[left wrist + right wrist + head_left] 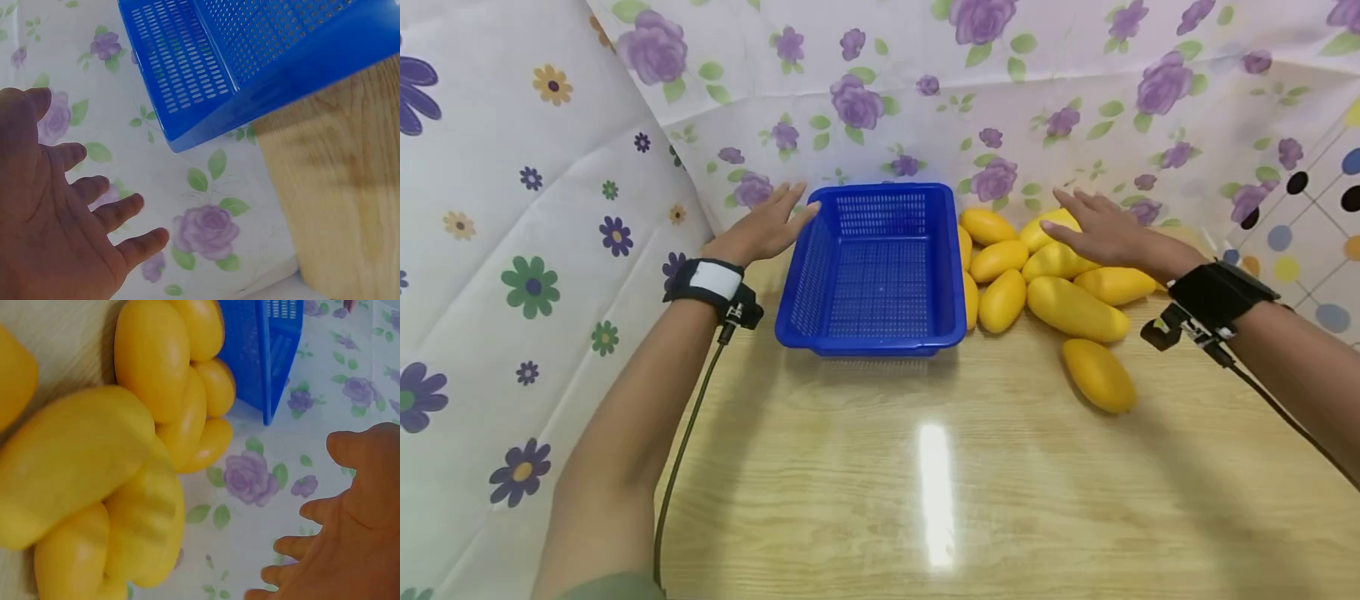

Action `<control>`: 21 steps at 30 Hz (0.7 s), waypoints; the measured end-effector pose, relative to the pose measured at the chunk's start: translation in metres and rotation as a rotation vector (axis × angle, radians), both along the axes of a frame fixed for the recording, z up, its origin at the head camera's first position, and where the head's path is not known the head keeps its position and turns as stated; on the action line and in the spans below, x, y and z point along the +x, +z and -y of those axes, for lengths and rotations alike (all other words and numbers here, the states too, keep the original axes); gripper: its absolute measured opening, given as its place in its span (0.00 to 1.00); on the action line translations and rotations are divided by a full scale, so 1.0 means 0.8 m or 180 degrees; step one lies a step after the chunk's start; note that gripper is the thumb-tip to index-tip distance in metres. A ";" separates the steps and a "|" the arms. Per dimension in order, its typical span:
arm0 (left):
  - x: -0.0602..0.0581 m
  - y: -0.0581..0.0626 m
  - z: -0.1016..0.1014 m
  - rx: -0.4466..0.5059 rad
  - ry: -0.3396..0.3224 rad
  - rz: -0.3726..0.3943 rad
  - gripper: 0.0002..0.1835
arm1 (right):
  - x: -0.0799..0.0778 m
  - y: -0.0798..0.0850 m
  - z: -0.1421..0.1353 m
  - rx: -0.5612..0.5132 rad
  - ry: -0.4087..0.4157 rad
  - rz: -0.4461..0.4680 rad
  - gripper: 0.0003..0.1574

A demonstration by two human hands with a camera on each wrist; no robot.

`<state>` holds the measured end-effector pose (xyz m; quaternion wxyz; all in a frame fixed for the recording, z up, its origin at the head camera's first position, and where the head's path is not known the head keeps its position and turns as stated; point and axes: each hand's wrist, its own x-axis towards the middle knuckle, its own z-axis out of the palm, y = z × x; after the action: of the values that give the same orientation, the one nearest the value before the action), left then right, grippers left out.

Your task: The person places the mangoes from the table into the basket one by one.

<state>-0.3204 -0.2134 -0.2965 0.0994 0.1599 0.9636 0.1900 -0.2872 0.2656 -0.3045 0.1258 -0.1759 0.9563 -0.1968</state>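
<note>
A blue plastic basket [880,343] with slotted walls stands on the wooden table, with nothing inside it. My left hand [767,227] is held by the basket's left rim, its fingers straight; in the left wrist view a gap shows between that hand [69,206] and the basket [206,125]. Several yellow mangoes [1075,308] lie in a group right of the basket, one mango [1099,375] nearest the front. Over the back of the group hovers my right hand [1101,229], fingers extended and holding nothing. The right wrist view shows this hand [350,531] apart from the mangoes [75,456].
The wooden table [850,483] stretches toward me. A floral sheet [880,142] hangs close behind the basket, and another flowered sheet [572,275] closes off the left side. Dotted cloth [1300,242] hangs at the right. A cable [688,425] runs along my left forearm.
</note>
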 end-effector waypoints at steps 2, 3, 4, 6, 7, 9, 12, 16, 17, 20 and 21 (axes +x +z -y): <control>0.002 -0.005 0.007 0.0105 0.0018 0.0019 0.42 | 0.003 -0.006 0.003 -0.0176 0.0063 0.0026 0.52; 0.002 -0.008 0.010 0.0153 0.0023 0.0017 0.42 | 0.006 -0.009 0.005 -0.0257 0.0092 0.0059 0.52; 0.002 -0.012 0.014 0.0200 0.0030 0.0006 0.42 | 0.008 -0.012 0.007 -0.0323 0.0121 0.0089 0.52; 0.002 -0.019 0.020 0.0291 0.0060 -0.0003 0.42 | 0.013 -0.020 0.010 -0.0372 0.0151 0.0118 0.52; 0.001 -0.022 0.024 0.0343 0.0075 -0.0007 0.42 | 0.016 -0.024 0.011 -0.0385 0.0159 0.0121 0.52; 0.001 -0.029 0.030 0.0462 0.0120 0.0027 0.43 | 0.021 -0.030 0.013 -0.0383 0.0117 0.0170 0.53; 0.002 -0.040 0.040 0.0664 0.0269 0.0184 0.44 | 0.028 -0.039 0.013 -0.0336 0.0073 0.0158 0.55; 0.006 -0.057 0.052 0.0995 0.0527 0.0411 0.46 | 0.033 -0.050 0.009 -0.0282 0.0066 0.0102 0.55; 0.007 -0.062 0.054 0.1123 0.0577 0.0470 0.46 | 0.034 -0.052 0.007 -0.0285 0.0056 0.0109 0.55; 0.007 -0.077 0.055 0.1484 0.0662 0.0603 0.45 | 0.039 -0.059 -0.001 -0.0295 0.0017 0.0124 0.56; 0.006 -0.081 0.054 0.1602 0.0665 0.0650 0.44 | 0.042 -0.062 -0.005 -0.0304 -0.0007 0.0137 0.56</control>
<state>-0.3153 -0.2567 -0.3616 0.1330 0.0595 0.8824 0.4474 -0.2540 0.2700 -0.3541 0.1376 -0.1764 0.9431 -0.2462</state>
